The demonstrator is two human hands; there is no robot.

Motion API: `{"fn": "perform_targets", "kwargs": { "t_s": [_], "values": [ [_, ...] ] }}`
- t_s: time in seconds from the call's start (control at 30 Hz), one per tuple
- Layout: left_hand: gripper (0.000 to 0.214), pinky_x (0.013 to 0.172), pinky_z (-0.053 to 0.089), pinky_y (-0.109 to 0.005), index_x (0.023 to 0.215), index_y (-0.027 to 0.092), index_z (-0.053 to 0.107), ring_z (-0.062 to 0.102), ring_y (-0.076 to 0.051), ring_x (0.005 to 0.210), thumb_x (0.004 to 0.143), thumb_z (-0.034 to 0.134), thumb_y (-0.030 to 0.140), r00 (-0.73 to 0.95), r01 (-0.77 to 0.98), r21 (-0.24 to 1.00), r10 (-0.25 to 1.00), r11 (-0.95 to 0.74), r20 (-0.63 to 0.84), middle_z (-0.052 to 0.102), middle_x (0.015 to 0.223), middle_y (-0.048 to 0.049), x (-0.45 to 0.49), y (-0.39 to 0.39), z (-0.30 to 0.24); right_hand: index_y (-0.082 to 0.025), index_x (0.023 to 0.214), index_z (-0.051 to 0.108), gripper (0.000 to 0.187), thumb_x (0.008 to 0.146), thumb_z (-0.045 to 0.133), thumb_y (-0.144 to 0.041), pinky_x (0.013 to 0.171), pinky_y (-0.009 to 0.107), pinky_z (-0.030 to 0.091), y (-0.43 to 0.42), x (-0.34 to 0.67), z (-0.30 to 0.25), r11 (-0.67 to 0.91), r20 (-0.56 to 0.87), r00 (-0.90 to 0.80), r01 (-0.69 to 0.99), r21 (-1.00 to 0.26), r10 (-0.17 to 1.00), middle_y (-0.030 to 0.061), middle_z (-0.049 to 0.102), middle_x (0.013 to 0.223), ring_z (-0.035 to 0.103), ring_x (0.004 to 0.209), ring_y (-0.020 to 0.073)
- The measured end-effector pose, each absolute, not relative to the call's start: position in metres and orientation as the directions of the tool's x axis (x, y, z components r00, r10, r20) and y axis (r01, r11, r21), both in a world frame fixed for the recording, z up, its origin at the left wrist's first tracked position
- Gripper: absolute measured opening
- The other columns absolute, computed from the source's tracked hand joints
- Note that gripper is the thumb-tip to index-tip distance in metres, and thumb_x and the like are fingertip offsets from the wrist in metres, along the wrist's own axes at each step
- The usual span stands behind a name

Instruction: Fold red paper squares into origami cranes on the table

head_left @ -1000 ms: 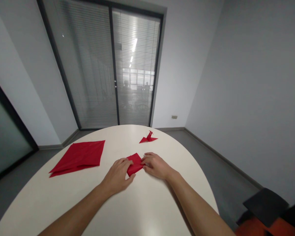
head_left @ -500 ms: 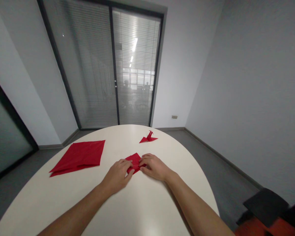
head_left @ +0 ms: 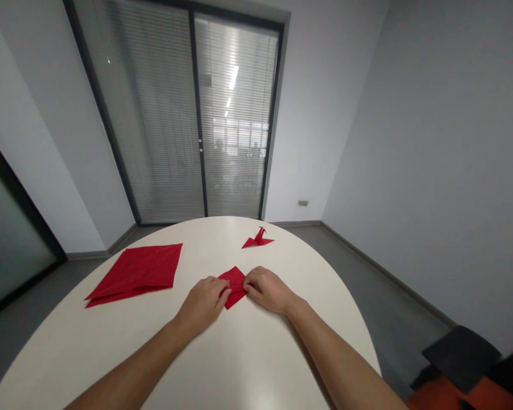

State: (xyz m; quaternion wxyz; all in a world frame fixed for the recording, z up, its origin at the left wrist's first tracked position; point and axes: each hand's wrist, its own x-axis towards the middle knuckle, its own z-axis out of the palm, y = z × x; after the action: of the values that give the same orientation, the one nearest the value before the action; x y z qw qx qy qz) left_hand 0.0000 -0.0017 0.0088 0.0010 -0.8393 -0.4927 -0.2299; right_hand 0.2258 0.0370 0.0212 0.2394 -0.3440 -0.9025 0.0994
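A small folded red paper (head_left: 235,283) lies on the white round table (head_left: 248,353) in front of me. My left hand (head_left: 203,303) rests on its left side, fingers curled down onto the paper. My right hand (head_left: 268,289) presses its right edge, fingertips pinched on the fold. Both hands meet over the middle of the piece, and part of it is hidden beneath them.
A stack of flat red paper sheets (head_left: 137,271) lies to the left. A finished red paper crane (head_left: 259,239) stands farther back near the table's far edge. Behind are glass doors with blinds. A dark chair (head_left: 461,356) is at the lower right.
The paper's front flap has been folded in, so the piece looks narrower. My fingers have drawn closer together over its middle. The sheets and the crane have not moved.
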Motion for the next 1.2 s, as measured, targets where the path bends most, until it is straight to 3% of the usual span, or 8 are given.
{"fn": "perform_targets", "kwargs": {
  "t_s": [0.13, 0.33, 0.53, 0.93, 1.03, 1.2],
  "values": [
    [0.026, 0.088, 0.05, -0.04, 0.112, 0.018, 0.066, 0.065, -0.025, 0.096, 0.097, 0.044, 0.018, 0.371, 0.845, 0.243, 0.849, -0.477, 0.376, 0.072, 0.102, -0.0105, -0.001, 0.0, 0.006, -0.018, 0.086, 0.068, 0.016, 0.094, 0.055, -0.018, 0.079, 0.029, 0.044, 0.035, 0.225, 0.022, 0.716, 0.345, -0.627, 0.599, -0.359, 0.698, 0.0051, 0.068, 0.085, 0.059, 0.085, 0.0183],
    [0.035, 0.092, 0.051, -0.041, 0.127, 0.018, 0.059, 0.065, -0.026, 0.101, 0.095, 0.048, 0.015, 0.348, 0.839, 0.285, 0.86, -0.463, 0.372, 0.07, 0.112, -0.0109, -0.003, 0.001, 0.002, -0.02, 0.102, 0.066, 0.015, 0.091, 0.057, -0.015, 0.081, 0.03, 0.045, 0.036, 0.224, 0.016, 0.68, 0.334, -0.593, 0.611, -0.406, 0.733, 0.0054, 0.07, 0.096, 0.06, 0.092, 0.0198],
    [0.031, 0.1, 0.049, -0.042, 0.115, 0.021, 0.068, 0.062, -0.024, 0.112, 0.092, 0.051, 0.01, 0.401, 0.81, 0.273, 0.829, -0.52, 0.388, 0.068, 0.124, -0.0071, -0.002, 0.003, 0.0, -0.021, 0.102, 0.068, 0.02, 0.091, 0.056, -0.01, 0.085, 0.03, 0.047, 0.037, 0.224, 0.014, 0.715, 0.363, -0.616, 0.582, -0.388, 0.699, 0.0048, 0.068, 0.1, 0.06, 0.095, 0.0191],
    [0.027, 0.097, 0.05, -0.046, 0.11, 0.022, 0.074, 0.062, -0.025, 0.108, 0.094, 0.054, 0.015, 0.43, 0.791, 0.254, 0.801, -0.556, 0.416, 0.073, 0.119, -0.0056, -0.005, 0.003, 0.0, -0.022, 0.11, 0.075, 0.025, 0.092, 0.058, -0.016, 0.1, 0.037, 0.046, 0.037, 0.227, 0.018, 0.794, 0.386, -0.694, 0.521, -0.314, 0.608, 0.0084, 0.07, 0.12, 0.06, 0.113, 0.023],
    [0.032, 0.099, 0.049, -0.046, 0.112, 0.022, 0.074, 0.061, -0.025, 0.113, 0.092, 0.053, 0.009, 0.453, 0.778, 0.254, 0.794, -0.574, 0.407, 0.071, 0.123, -0.0052, -0.006, 0.005, -0.004, -0.021, 0.107, 0.074, 0.024, 0.09, 0.059, -0.016, 0.103, 0.037, 0.045, 0.033, 0.225, 0.025, 0.826, 0.379, -0.736, 0.464, -0.322, 0.561, 0.007, 0.074, 0.112, 0.063, 0.109, 0.0219],
    [0.041, 0.095, 0.05, -0.043, 0.107, 0.026, 0.075, 0.061, -0.024, 0.108, 0.086, 0.052, 0.0, 0.466, 0.766, 0.245, 0.776, -0.594, 0.425, 0.071, 0.118, -0.0045, -0.005, 0.005, -0.001, -0.022, 0.092, 0.076, 0.017, 0.087, 0.061, -0.015, 0.094, 0.035, 0.048, 0.029, 0.223, 0.034, 0.833, 0.358, -0.757, 0.448, -0.325, 0.547, 0.0029, 0.076, 0.087, 0.067, 0.085, 0.0194]
  ]
}}
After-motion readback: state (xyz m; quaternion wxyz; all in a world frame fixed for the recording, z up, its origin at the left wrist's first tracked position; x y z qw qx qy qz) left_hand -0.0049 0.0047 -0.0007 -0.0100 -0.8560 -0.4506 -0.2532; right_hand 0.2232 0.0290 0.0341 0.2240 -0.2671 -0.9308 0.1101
